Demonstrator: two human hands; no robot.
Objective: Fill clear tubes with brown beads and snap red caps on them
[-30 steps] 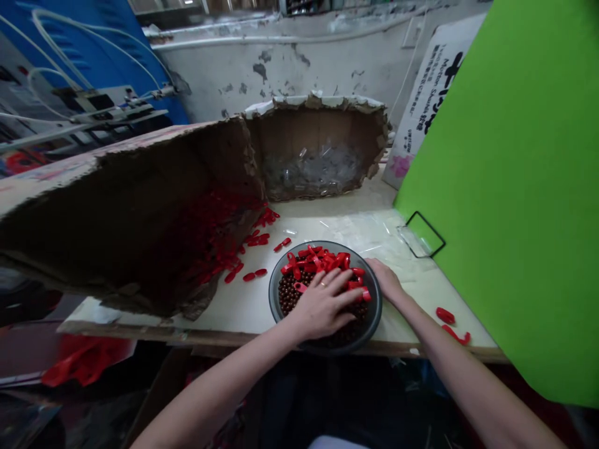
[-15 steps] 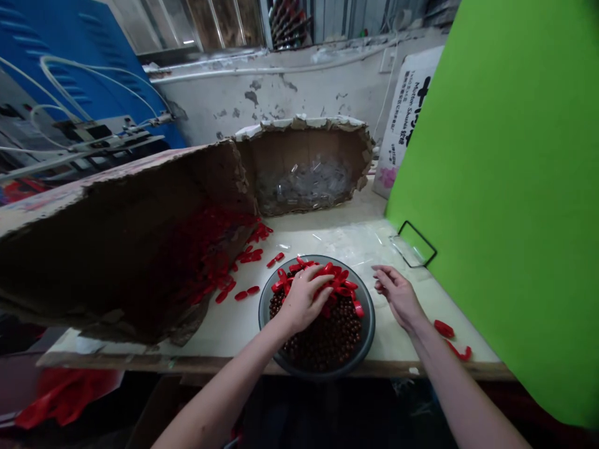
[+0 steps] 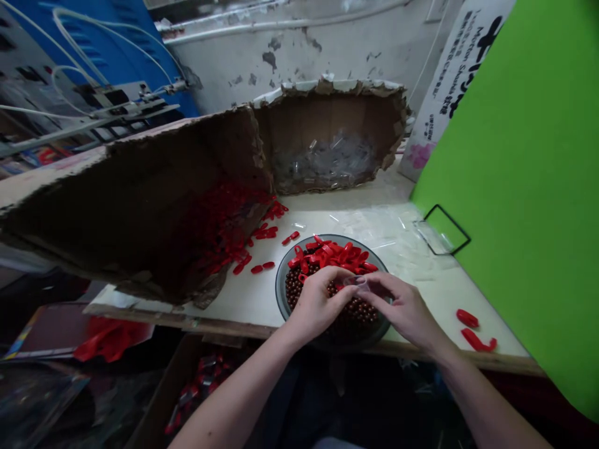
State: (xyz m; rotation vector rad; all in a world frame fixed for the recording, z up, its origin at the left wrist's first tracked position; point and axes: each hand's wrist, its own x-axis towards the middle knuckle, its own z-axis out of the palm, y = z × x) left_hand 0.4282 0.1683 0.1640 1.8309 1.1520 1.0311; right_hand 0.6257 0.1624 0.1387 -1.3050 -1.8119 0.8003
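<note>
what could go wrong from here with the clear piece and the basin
The clear plastic piece between the left hand and right hand might slip and drop among the brown beads below.

The grey basin sits at the table's front edge, so a nudge could tip it.

Red plastic pieces heaped at its far rim could spill.

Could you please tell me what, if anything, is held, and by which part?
A small clear plastic piece, seemingly by opposite sides, between the left hand and right hand.
</note>
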